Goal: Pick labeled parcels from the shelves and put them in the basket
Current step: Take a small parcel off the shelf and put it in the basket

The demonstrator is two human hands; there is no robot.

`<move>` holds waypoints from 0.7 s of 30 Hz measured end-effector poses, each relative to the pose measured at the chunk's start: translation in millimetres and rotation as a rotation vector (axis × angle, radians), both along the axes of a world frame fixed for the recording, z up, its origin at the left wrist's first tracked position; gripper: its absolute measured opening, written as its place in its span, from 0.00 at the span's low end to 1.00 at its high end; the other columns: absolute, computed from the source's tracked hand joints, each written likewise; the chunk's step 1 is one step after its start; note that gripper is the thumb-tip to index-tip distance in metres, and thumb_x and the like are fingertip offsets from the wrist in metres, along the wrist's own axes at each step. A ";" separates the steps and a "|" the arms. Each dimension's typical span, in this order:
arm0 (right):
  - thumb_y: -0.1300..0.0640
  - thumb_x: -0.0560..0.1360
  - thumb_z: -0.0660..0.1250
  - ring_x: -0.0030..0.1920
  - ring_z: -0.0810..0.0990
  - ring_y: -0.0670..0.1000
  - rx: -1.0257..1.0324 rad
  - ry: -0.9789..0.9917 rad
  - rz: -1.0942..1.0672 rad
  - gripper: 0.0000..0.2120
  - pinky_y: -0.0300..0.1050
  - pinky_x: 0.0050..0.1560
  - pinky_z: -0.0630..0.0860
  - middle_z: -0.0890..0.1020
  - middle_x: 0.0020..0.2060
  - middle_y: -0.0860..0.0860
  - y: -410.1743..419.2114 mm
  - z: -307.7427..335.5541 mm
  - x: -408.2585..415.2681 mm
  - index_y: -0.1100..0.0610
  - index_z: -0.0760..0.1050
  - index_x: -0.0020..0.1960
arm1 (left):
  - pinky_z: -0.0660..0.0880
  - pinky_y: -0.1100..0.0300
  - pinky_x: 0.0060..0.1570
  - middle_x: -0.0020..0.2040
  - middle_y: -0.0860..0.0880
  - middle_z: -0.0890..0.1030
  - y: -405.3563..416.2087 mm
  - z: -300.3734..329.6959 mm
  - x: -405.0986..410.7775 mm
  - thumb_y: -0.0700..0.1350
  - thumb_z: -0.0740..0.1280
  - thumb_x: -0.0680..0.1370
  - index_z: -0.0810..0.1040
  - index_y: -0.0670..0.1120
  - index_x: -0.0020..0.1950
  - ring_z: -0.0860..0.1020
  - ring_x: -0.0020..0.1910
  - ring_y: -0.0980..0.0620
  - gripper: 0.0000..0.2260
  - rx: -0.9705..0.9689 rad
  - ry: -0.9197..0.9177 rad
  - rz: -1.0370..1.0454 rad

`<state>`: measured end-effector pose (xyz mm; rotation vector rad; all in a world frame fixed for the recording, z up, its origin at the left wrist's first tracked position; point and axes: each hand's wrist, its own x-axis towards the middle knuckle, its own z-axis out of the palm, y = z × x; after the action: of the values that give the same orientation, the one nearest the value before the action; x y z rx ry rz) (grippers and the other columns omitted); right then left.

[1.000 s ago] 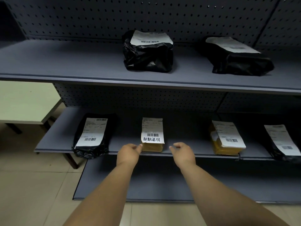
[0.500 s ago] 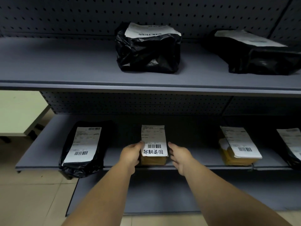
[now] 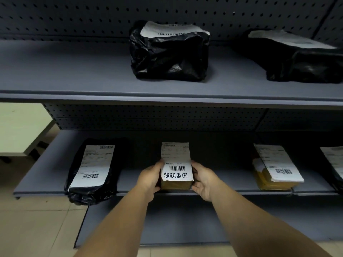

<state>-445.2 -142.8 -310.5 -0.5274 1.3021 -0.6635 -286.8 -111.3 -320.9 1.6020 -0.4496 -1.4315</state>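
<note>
A small brown parcel with a white label, a barcode and handwritten characters lies at the front of the middle shelf. My left hand grips its left side and my right hand grips its right side, thumbs at the label's edges. The parcel's underside still seems to rest on the shelf. No basket is in view.
On the same shelf lie a black bag parcel at the left, a yellow parcel at the right and another label at the far right edge. Two black bag parcels sit on the upper shelf. A bottom shelf juts out below my arms.
Both hands have reached forward from the shelf edge and closed round the sides of the small brown parcel. The view has drawn nearer to the shelves.
</note>
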 end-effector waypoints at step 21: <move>0.58 0.75 0.68 0.44 0.83 0.49 -0.135 -0.199 0.042 0.10 0.42 0.44 0.75 0.87 0.43 0.52 64.4 34.1 -26.0 0.53 0.76 0.56 | 0.78 0.60 0.40 0.46 0.50 0.86 78.0 45.8 -7.0 0.45 0.67 0.77 0.77 0.53 0.54 0.84 0.44 0.53 0.07 -0.246 0.064 -0.039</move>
<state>-471.2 -78.4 -276.3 -0.5819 1.0620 -0.7532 -293.8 -33.3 -275.0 1.3537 -0.5983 -1.3939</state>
